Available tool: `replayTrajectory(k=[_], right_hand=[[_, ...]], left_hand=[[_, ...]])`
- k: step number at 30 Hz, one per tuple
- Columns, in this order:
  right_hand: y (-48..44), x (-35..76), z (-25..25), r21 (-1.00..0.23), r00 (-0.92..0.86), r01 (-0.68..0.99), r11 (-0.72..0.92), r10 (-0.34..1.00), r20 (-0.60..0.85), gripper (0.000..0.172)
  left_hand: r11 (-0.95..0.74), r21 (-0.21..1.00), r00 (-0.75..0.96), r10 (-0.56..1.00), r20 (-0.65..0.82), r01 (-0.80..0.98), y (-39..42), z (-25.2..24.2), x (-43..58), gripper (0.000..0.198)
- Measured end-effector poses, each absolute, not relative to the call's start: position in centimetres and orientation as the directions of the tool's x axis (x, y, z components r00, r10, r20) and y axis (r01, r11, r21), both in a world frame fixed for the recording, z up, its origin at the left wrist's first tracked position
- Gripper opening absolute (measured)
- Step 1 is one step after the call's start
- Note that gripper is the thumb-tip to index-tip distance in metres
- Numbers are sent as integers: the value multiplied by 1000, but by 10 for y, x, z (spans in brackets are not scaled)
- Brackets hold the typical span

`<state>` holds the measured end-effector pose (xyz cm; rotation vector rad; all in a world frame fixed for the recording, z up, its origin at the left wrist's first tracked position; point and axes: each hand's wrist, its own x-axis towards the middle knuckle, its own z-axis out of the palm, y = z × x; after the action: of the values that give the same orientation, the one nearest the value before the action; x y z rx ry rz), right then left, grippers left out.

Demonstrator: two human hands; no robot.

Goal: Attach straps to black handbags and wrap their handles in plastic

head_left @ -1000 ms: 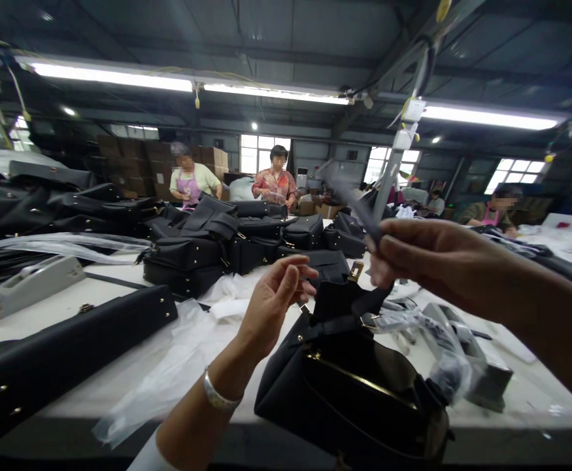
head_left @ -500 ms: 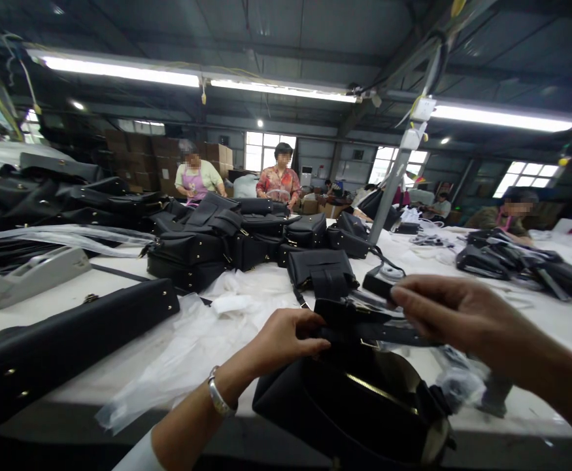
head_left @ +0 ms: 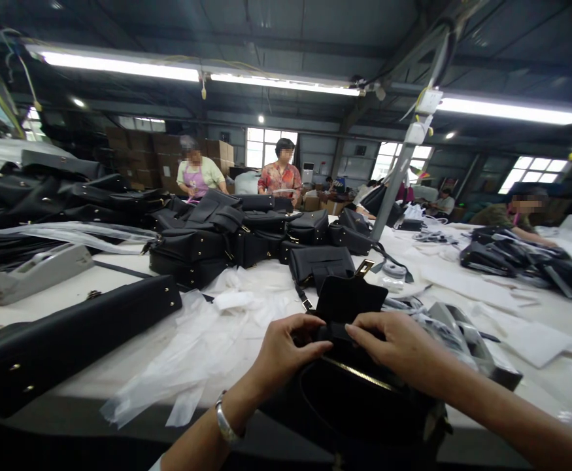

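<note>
Bag (head_left: 359, 405): table edge (head_left: 82, 398) | plastic (head_left: 168, 366) alongside | left hand (head_left: 288, 350), right hand (head_left: 393, 341) on strap (head_left: 338, 332)

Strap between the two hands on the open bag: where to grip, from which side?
I'd pinch the strap at both ends of its short visible stretch, left hand from the left, right hand from the right. It's a narrow band above the gold zipper, and the upright flap behind likely hampers a far-side approach. Its dark edges are hard to make out.
</note>
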<state>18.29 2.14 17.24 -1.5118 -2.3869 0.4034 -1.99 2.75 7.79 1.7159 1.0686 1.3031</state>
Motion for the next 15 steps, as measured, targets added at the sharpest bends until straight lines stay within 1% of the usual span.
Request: replayTrajectory(k=[2, 4, 7, 9, 10, 12, 15], right_hand=[[24, 182, 170, -394, -427, 811, 432, 898, 105, 40], [29, 184, 168, -464, -452, 776, 427, 890, 61, 41], [40, 190, 170, -611, -498, 720, 329, 858, -126, 41], [47, 192, 172, -649, -524, 714, 263, 816, -246, 41], [50, 192, 172, -649, -536, 716, 258, 798, -275, 40], [52, 190, 173, -638, -561, 713, 291, 782, -270, 40], [51, 182, 172, -615, -595, 697, 368, 776, -209, 41]], left_hand=[[-387, 907, 125, 921, 369, 169, 27, 75, -19, 31], [-373, 919, 126, 925, 358, 130, 27, 73, -19, 31], [-358, 931, 162, 925, 344, 68, 26, 70, -20, 34], [-362, 931, 184, 919, 347, 52, 26, 69, -21, 36], [-366, 929, 186, 918, 351, 50, 26, 69, -21, 36], [-372, 926, 177, 917, 358, 55, 25, 70, -20, 37], [-383, 919, 173, 915, 364, 93, 24, 72, -18, 36]])
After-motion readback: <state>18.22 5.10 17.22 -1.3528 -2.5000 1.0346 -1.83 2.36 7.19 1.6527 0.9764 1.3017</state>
